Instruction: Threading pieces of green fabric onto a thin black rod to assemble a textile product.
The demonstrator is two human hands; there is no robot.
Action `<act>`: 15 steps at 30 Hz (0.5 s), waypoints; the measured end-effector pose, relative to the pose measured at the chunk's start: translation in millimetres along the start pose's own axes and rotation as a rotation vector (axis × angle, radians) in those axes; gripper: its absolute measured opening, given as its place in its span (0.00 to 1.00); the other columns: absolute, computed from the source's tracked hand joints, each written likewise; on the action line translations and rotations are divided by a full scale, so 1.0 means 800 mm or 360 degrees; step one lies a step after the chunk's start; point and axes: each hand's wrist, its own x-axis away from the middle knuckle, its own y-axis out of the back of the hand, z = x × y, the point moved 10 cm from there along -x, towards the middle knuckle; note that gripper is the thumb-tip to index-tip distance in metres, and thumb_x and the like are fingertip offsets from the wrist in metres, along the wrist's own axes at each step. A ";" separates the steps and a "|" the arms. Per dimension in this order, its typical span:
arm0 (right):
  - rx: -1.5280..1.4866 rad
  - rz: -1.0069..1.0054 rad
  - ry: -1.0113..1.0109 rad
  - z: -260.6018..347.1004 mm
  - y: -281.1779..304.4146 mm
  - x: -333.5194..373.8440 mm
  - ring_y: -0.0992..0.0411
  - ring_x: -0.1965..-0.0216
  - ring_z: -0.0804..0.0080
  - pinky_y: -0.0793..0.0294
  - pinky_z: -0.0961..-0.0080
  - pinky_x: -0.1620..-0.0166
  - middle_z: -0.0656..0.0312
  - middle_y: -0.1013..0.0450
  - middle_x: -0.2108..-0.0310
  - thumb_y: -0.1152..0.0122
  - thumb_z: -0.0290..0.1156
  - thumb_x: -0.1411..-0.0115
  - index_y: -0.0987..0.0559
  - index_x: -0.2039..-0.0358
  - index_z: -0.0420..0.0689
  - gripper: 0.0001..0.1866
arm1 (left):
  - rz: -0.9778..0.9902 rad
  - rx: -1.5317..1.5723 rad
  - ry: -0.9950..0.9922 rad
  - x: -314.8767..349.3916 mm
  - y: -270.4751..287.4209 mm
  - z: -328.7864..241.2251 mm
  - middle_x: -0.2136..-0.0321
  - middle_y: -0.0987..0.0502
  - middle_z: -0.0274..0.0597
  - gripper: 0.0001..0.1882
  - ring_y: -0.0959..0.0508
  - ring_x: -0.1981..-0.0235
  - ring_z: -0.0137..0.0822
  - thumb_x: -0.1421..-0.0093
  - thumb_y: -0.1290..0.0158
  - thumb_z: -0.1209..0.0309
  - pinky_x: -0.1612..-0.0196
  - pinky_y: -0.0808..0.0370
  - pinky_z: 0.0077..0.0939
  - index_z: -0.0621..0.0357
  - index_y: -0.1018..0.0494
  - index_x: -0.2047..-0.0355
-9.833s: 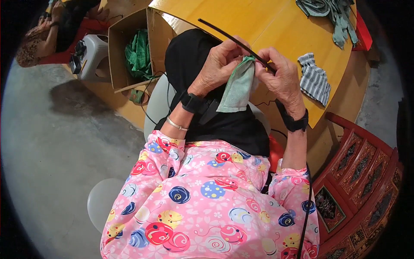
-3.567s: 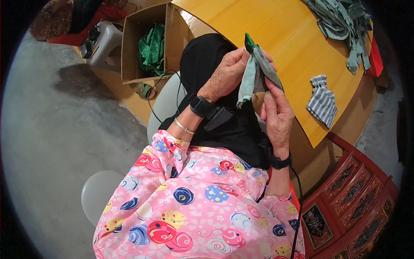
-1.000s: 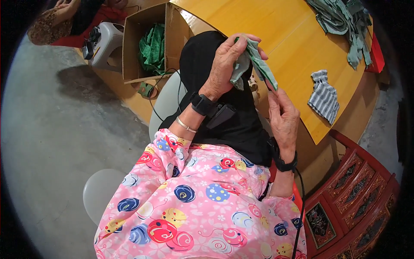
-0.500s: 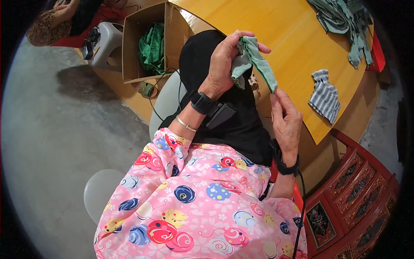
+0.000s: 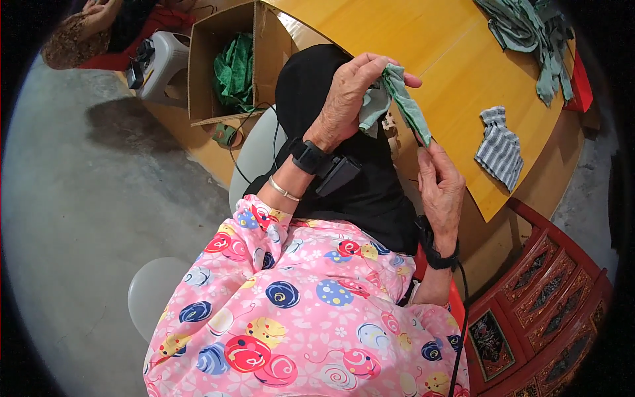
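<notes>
A pale green piece of cloth (image 5: 408, 106) hangs between my two hands, over the table's near edge. My left hand (image 5: 345, 96) is closed round its upper part, with the fingers partly behind the fabric. One strip of it runs down to the right, where my right hand (image 5: 441, 182) pinches the lower tip between thumb and finger. On the yellow table (image 5: 450, 73), right of my hands, lies a small grey-and-white striped cloth piece (image 5: 501, 149) with a gathered end. A heap of similar green cloth pieces (image 5: 522, 33) sits at the table's far right.
An open cardboard box (image 5: 274, 43) with dark green fabric (image 5: 233, 73) inside stands at the far left. Beside it is a white plastic stool (image 5: 162, 69); another person's arm (image 5: 99, 20) shows beyond. A carved red wooden chair (image 5: 542, 284) is at the near right.
Both hands have shifted slightly to the right with the green cloth. The strip between them has tilted a little, and its tip is slightly lower. The striped piece and heap lie as before.
</notes>
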 end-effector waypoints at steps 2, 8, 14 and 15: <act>0.0034 0.0029 -0.0052 -0.003 -0.003 0.000 0.25 0.74 0.68 0.30 0.75 0.72 0.46 0.27 0.73 0.47 0.28 0.41 0.25 0.59 0.39 0.11 | 0.0003 -0.0047 -0.0031 0.002 -0.001 0.000 0.63 0.24 0.54 0.14 0.24 0.66 0.30 0.38 0.57 0.61 0.60 0.27 0.22 0.58 0.34 0.61; -0.0042 -0.0005 0.0106 0.015 -0.015 -0.006 0.28 0.78 0.73 0.33 0.77 0.75 0.49 0.30 0.79 0.48 0.26 0.41 0.27 0.58 0.40 0.11 | 0.0071 -0.0093 -0.0211 0.003 -0.007 -0.004 0.64 0.24 0.50 0.15 0.23 0.65 0.30 0.37 0.56 0.62 0.61 0.26 0.22 0.60 0.35 0.57; -0.0729 0.0233 -0.0003 0.006 -0.044 -0.015 0.49 0.84 0.89 0.50 0.89 0.82 0.74 0.43 0.82 0.50 0.30 0.38 0.29 0.54 0.42 0.13 | 0.0101 -0.0063 -0.0303 0.005 -0.009 -0.013 0.65 0.24 0.48 0.16 0.23 0.64 0.30 0.37 0.56 0.61 0.60 0.26 0.21 0.57 0.36 0.53; -0.0905 0.0334 -0.0074 0.006 -0.052 -0.016 0.49 0.85 0.89 0.51 0.90 0.83 0.75 0.43 0.82 0.50 0.31 0.38 0.30 0.54 0.43 0.13 | 0.0110 -0.0041 -0.0301 0.006 -0.009 -0.015 0.65 0.24 0.47 0.17 0.23 0.64 0.30 0.37 0.57 0.61 0.60 0.26 0.21 0.56 0.36 0.52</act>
